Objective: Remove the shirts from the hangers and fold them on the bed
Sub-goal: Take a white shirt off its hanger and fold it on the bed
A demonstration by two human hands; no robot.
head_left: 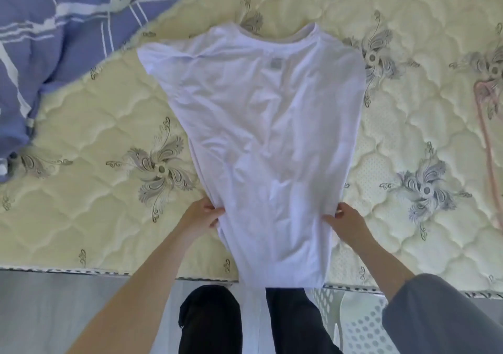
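A white T-shirt (258, 125) lies spread on the quilted cream mattress (89, 125), collar at the far end, its hem hanging over the near edge of the bed. My left hand (200, 216) pinches the shirt's left side seam low down. On the opposite side, my right hand (347, 221) pinches the right seam at the same height. The shirt narrows between the two hands. No hanger is on it.
A blue duvet with white stripes (54, 32) is bunched at the far left of the bed. A pink hanger (487, 125) lies at the right edge. A white perforated basket (353, 323) stands on the floor by my legs.
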